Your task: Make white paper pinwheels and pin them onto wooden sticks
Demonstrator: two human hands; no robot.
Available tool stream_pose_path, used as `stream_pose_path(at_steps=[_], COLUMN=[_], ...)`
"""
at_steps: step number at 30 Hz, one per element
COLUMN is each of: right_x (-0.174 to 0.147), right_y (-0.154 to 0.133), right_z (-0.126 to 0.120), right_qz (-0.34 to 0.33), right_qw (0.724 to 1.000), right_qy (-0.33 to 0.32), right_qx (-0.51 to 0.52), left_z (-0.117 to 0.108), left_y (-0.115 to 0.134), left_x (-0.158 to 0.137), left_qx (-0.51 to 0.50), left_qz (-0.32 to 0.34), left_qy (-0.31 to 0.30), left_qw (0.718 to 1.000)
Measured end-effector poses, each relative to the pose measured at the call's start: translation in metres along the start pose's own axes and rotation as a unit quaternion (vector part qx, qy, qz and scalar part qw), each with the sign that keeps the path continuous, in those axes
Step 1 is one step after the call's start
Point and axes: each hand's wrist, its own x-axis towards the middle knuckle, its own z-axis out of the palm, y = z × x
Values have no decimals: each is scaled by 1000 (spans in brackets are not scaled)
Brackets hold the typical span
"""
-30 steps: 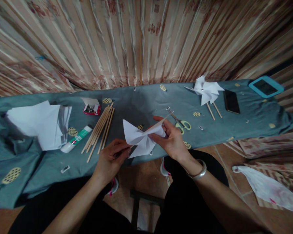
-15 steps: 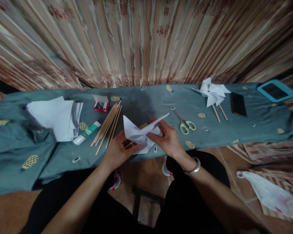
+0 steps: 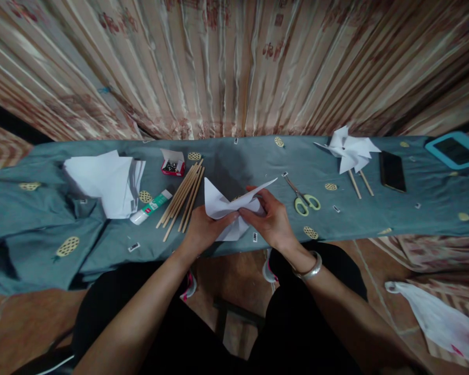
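Pinwheel (image 3: 226,209): grasped near middle by left hand (image 3: 204,226) and right hand (image 3: 272,219) in pinching grip. Best to press centre evenly, without creasing blades (image 3: 214,201).

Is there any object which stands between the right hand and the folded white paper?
Nothing visible does: the right hand holds the folded white paper directly, as does the left hand. The scissors lie beyond, to the right.

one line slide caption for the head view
Both hands hold folded paper above the cloth, with sticks to the left and scissors to the right.
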Motion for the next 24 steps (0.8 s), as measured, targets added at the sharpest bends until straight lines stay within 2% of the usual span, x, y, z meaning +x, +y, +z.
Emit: stream_pose_path(at_steps=[15,24], right_x=[-3,-4], right_y=[4,4], right_z=[-7,-11], right_qz=[6,27], right_qw=[999,997], right_qy=[-15,-41], right_qx=[36,55], left_z=[6,7], left_y=[-2,-7], left_x=[-4,-3], left_qx=[-32,-4], left_qz=[-10,5], left_qy=[30,25], left_qw=[999,1000])
